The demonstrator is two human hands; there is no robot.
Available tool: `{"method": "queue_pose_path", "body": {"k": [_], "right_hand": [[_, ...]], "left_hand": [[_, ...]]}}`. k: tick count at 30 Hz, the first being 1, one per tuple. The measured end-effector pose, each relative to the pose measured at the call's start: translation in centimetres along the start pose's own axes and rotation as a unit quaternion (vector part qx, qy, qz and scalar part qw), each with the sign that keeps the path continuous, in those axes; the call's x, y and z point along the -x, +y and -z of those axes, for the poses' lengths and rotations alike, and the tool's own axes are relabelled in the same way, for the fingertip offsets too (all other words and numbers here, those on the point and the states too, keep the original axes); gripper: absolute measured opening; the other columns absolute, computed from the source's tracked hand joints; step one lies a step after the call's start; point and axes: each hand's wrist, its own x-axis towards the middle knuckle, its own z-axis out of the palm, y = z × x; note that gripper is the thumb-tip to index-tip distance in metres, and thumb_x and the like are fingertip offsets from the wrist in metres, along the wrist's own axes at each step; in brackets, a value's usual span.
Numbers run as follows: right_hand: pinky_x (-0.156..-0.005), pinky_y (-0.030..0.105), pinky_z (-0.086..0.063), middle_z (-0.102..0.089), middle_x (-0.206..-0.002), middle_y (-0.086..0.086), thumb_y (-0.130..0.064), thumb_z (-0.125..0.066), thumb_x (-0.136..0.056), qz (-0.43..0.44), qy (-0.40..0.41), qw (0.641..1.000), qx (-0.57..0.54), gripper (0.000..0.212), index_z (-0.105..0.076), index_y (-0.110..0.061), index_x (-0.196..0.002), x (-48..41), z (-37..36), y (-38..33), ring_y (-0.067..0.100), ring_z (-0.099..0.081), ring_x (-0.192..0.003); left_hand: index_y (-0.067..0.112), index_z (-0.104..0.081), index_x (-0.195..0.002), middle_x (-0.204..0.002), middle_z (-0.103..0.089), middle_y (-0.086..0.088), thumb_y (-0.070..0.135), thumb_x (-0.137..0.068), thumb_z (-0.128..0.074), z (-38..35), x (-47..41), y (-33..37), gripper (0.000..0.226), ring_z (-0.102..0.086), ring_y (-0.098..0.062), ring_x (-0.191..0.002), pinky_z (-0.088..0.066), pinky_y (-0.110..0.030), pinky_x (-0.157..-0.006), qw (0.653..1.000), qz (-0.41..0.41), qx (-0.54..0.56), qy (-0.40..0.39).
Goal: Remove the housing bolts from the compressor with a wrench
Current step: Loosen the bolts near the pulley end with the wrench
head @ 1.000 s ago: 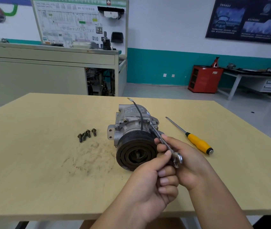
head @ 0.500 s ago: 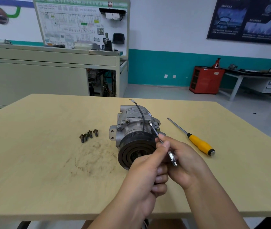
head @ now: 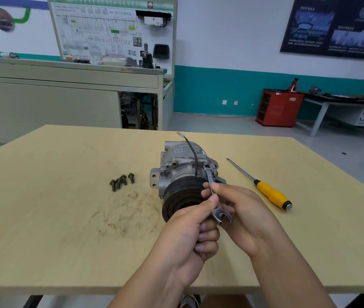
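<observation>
1. Readable writing: only "HV" on the white wiring-diagram board (head: 110,30) by the far wall. Rest of its print too small, label on the compressor body blurred, any stamping on the wrench illegible.
2. Grey cast-metal compressor with a black pulley face (head: 183,167), on its side near the middle of the pale wooden table (head: 43,218), pulley toward the camera, thin black wire (head: 193,154) arching over the top.
3. Slim steel open-ended wrench (head: 210,177), far end seated on a housing bolt (head: 206,163) at the upper right of the body, free forked end low between the two palms.
4. Left hand (head: 190,236): thumb and forefinger pinched on the wrench shaft, other fingers curled into the palm.
5. Right hand (head: 245,216): fingertips closed on the same shaft from the other side, just above the left thumb and touching it.
6. Four dark loose bolts (head: 122,181) in a row on the table, left of the compressor and apart from it, beside a patch of grimy smudges.
7. Yellow-handled screwdriver (head: 269,192) flat on the table to the right, untouched.
</observation>
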Motion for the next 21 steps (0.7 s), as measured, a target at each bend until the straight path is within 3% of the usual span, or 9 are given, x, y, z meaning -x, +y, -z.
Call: {"method": "queue_pose_path", "body": {"k": [4,11,16,21], "right_hand": [[-0.049,0.021,-0.046,-0.066,-0.064,0.003,-0.01,-0.048,-0.093,-0.027,-0.012,0.999,-0.022,0.021,-0.068,-0.002,-0.091,-0.14,0.26,0.06,0.018,-0.041,-0.066],[-0.048,0.02,-0.049,-0.059,-0.063,0.007,-0.013,-0.05,-0.093,-0.029,-0.015,0.999,-0.04,0.021,-0.068,-0.003,-0.091,-0.09,0.35,0.3,0.014,-0.049,-0.059],[-0.046,0.019,-0.049,-0.054,-0.064,0.009,-0.016,-0.055,-0.087,-0.028,-0.017,0.998,-0.049,0.019,-0.067,-0.002,-0.086,-0.26,0.21,0.33,0.01,-0.055,-0.048],[-0.05,0.021,-0.042,-0.061,-0.065,0.01,-0.026,-0.063,-0.068,-0.019,0.003,1.0,-0.013,0.021,-0.074,-0.009,-0.07,-0.17,-0.03,0.35,0.016,-0.046,-0.054]], "left_hand": [[0.012,-0.046,-0.104,-0.044,-0.022,0.008,0.029,-0.065,-0.065,-0.15,0.13,0.19,0.047,-0.019,-0.002,-0.035,-0.015,-0.01,-0.031,1.0,-0.004,-0.003,0.0],[0.011,-0.047,-0.104,-0.045,-0.022,0.008,0.027,-0.067,-0.064,0.09,0.08,0.38,0.044,-0.02,-0.002,-0.037,-0.016,-0.011,-0.031,1.0,-0.001,-0.004,0.001],[0.005,-0.071,-0.068,-0.048,-0.021,0.007,0.025,-0.069,-0.063,0.45,0.16,0.56,0.021,-0.02,-0.002,-0.038,-0.016,-0.01,-0.032,0.999,0.004,0.028,-0.015],[0.003,-0.071,-0.063,-0.049,-0.034,0.004,0.023,-0.071,-0.061,0.55,0.05,0.34,0.024,-0.022,-0.001,-0.036,-0.017,-0.01,-0.031,0.996,0.016,0.083,-0.024]]}}
